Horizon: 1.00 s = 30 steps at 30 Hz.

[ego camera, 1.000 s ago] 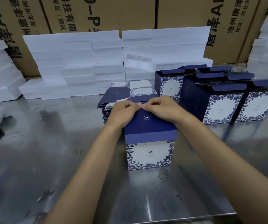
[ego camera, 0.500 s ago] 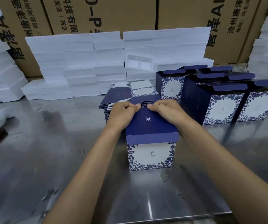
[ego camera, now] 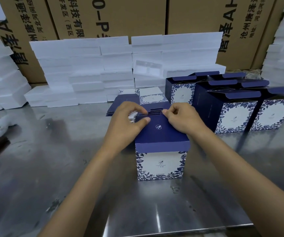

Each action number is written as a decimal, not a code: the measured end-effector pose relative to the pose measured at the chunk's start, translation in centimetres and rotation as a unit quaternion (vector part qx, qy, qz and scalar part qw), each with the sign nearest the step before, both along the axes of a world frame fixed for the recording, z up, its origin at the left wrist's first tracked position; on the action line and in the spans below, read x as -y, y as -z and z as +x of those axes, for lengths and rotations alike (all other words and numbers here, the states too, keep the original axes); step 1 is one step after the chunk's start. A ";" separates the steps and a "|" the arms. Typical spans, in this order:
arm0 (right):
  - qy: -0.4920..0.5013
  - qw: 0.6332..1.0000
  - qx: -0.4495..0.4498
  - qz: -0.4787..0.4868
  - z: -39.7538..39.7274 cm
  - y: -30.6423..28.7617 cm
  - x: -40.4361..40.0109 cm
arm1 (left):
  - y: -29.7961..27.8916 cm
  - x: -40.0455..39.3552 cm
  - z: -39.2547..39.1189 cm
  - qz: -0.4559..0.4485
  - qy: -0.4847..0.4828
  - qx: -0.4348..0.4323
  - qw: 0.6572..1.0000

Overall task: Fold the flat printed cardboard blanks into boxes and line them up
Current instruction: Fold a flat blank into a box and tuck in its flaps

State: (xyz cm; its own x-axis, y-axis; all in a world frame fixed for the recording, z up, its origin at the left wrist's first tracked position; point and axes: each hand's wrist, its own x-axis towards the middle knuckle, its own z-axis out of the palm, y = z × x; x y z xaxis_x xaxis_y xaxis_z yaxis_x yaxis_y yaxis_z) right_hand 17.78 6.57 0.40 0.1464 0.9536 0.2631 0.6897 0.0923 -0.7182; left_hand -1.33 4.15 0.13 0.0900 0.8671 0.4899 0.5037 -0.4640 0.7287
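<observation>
Head view: box (ego camera: 160, 158) stands upright near the middle of the bench (ego camera: 35, 168), printed white-and-blue face toward the camera, dark blue top flap folded down over it. Left hand (ego camera: 129, 120) sits at the flap's far left corner, thumb pressing on the flap surface, fingers curled over the back edge; it appears to pinch the flap there. Right hand (ego camera: 182, 117) is at the far right corner, fingers curled tight and pinching the back edge. The tuck tab itself is hidden behind the fingers.

Stack of flat blanks (ego camera: 134, 103) lies just behind the box, toward the bench's far edge. Finished boxes (ego camera: 237, 113) stand in a group toward the far right side, tops open. White foam slabs (ego camera: 86, 72) are piled along the far edge, with brown cartons (ego camera: 113, 16) behind them.

Risks, as judged:
- Uneven pressure from the two hands could skew the flap, so the tab misses its slot and creases.
- Downward push on an empty box could buckle its walls or slide it on the smooth steel.
- Knuckles are close to the blanks; a backward slip could scatter the stack.
</observation>
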 end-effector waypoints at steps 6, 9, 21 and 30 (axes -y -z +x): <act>0.030 0.995 0.080 0.054 -0.3 -1.0 -1.2 | 1.4 1.6 -0.2 0.011 0.148 -0.028 0.988; -0.002 0.980 0.134 0.146 -0.5 -1.6 0.2 | 2.5 1.4 -0.1 0.032 0.123 0.019 0.992; -0.124 0.929 0.148 0.315 -0.8 4.4 6.4 | 3.6 1.2 -0.7 -0.024 0.168 0.094 0.981; -0.100 0.944 0.008 0.315 -2.2 5.0 6.3 | 4.9 1.7 0.9 0.073 0.100 0.139 0.982</act>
State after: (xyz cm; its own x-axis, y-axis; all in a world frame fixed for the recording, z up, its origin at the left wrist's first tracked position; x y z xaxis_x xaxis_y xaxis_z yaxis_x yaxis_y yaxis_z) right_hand 15.54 0.30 -4.59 -0.0295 0.6146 0.7883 0.6238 0.6275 -0.4659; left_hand -0.46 2.45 -4.73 0.0972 0.7635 0.6384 0.1822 -0.6442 0.7428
